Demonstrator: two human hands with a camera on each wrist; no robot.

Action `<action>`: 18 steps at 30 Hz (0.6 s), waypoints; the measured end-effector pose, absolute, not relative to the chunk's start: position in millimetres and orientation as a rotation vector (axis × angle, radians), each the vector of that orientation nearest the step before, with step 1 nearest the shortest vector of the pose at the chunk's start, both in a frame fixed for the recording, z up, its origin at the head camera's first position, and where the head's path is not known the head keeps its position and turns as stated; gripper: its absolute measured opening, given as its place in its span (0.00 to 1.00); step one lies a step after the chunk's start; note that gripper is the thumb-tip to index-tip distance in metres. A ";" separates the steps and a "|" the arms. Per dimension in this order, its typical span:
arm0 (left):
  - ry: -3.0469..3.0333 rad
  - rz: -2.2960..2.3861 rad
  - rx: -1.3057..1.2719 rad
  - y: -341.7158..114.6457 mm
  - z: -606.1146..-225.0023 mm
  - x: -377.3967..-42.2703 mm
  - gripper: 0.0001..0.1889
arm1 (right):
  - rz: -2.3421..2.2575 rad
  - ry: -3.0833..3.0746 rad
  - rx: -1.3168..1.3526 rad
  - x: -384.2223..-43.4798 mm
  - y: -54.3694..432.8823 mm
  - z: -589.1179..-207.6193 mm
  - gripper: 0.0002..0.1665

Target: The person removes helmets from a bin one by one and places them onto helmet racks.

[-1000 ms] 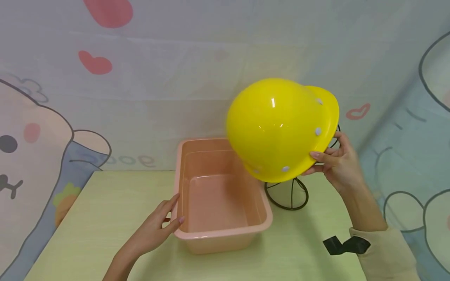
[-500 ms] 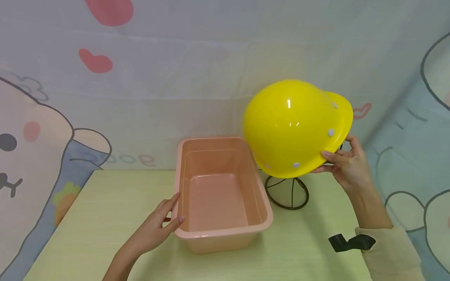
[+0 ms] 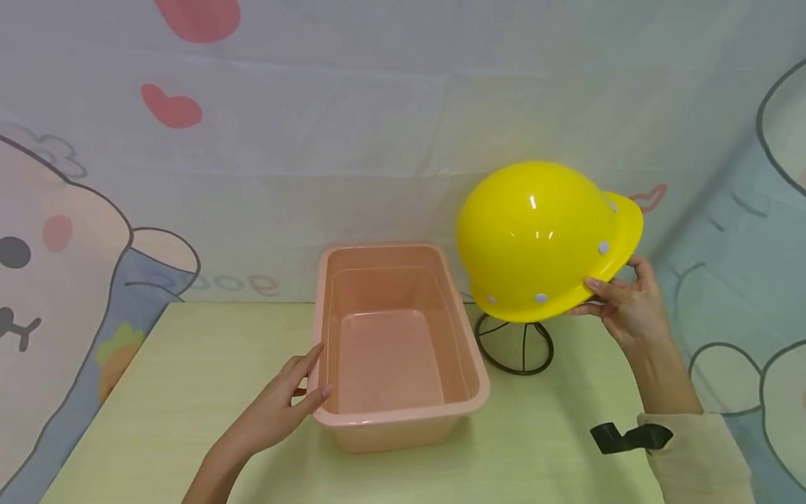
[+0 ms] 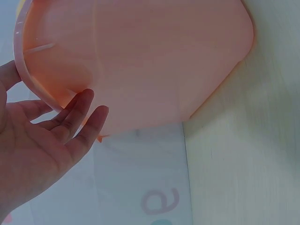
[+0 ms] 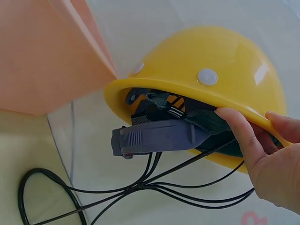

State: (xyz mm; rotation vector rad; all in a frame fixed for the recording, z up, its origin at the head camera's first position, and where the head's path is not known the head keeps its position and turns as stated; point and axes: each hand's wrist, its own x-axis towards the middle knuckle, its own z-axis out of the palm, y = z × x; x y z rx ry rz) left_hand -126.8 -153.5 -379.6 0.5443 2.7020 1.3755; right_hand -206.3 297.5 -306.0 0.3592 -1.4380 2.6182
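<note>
My right hand (image 3: 636, 308) pinches the brim of a yellow hard hat (image 3: 535, 238), thumb on one side and fingers on the other. The hat sits tilted over a black wire stand (image 3: 524, 350), whose ring base shows below it. In the right wrist view, the grey headband adjuster (image 5: 159, 136) and dark straps show inside the hat, with the stand's wires passing up under it. My left hand (image 3: 277, 406) holds the left rim of a pink plastic basin (image 3: 403, 418), thumb over the rim and fingers along the outer wall.
The basin stands on a pale green wood-grain table (image 3: 208, 364), just left of the wire stand. A printed cloth backdrop (image 3: 378, 126) hangs behind the table, and a similar one rises along the right side.
My right hand has moved the hard hat to the right, from partly over the basin to over the wire stand, and levelled it somewhat. The left hand stays on the basin rim.
</note>
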 end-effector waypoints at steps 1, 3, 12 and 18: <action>2.699 1.379 0.543 -153.6 -379.1 -126.8 0.34 | 2.616 -1.439 0.358 -206.2 298.1 -306.9 0.24; 2.692 1.385 0.553 -153.9 -378.7 -126.9 0.33 | 2.614 -1.436 0.354 -206.1 299.2 -308.1 0.24; 2.690 1.391 0.570 -153.4 -380.0 -128.2 0.33 | 2.664 -1.317 0.322 -204.6 301.1 -313.1 0.24; 2.686 1.389 0.580 -152.7 -380.8 -129.0 0.33 | 2.730 -1.135 0.277 -203.6 302.5 -317.4 0.24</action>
